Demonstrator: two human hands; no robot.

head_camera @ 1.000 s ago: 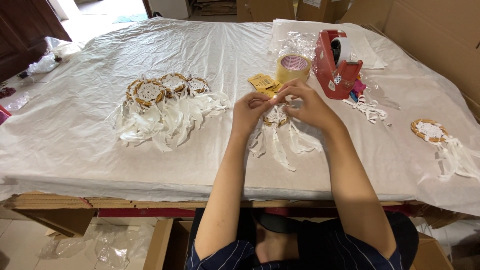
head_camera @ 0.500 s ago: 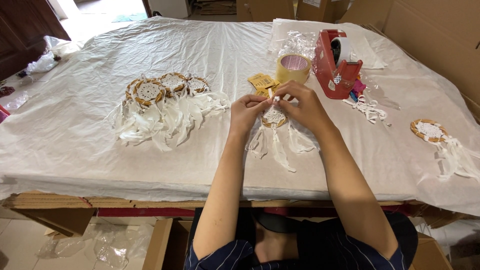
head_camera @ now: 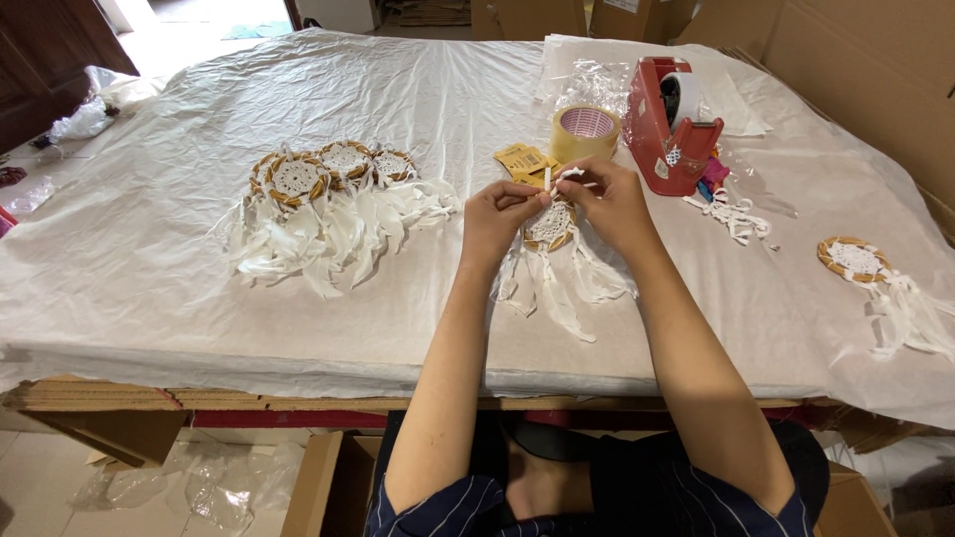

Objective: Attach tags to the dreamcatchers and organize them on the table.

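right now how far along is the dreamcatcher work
Three dreamcatchers with white feathers lie in a group on the white table cover, looking finished. In hand: the left hand and right hand pinch a thin white strand above a fourth dreamcatcher. One more hoop with feathers lies apart on the right, beyond the red tape dispenser; whether it needs work is unclear.

My left hand (head_camera: 497,211) and right hand (head_camera: 609,202) meet over a small dreamcatcher (head_camera: 549,225), pinching its top while its white feathers trail toward me on the white sheet (head_camera: 149,268). Just beyond my fingers sit a tape roll (head_camera: 585,130), yellow tags (head_camera: 523,159) and a red tape dispenser (head_camera: 671,127). A pile of finished dreamcatchers (head_camera: 328,194) lies to my left, a single one (head_camera: 858,261) far right.
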